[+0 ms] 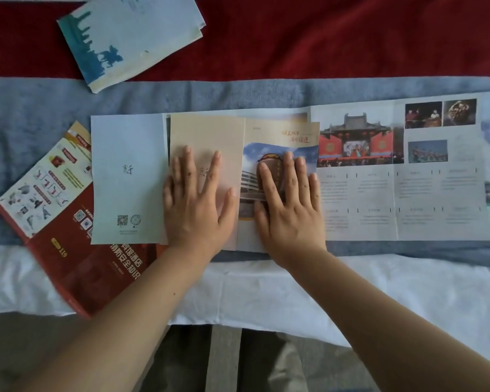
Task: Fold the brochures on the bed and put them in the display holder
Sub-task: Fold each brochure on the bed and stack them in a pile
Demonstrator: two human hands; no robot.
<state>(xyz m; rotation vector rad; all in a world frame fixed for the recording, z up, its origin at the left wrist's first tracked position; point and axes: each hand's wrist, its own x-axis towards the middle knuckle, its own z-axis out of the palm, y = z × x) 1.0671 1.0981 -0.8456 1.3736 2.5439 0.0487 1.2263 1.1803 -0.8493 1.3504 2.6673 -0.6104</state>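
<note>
Left hand [198, 202] and right hand [290, 206], both spread flat, are pressing down the folded panels of the long brochure [379, 190] lying across the bed [26, 117]. Folding step under way; its rightward panels are lying open, likely needing folding inward next. No display holder showing.

Matt paper brochures [393, 171], a glossier red leaflet [77, 267], fuzzy blue-and-red blanket [294, 91], smooth white sheet [266, 290].
</note>
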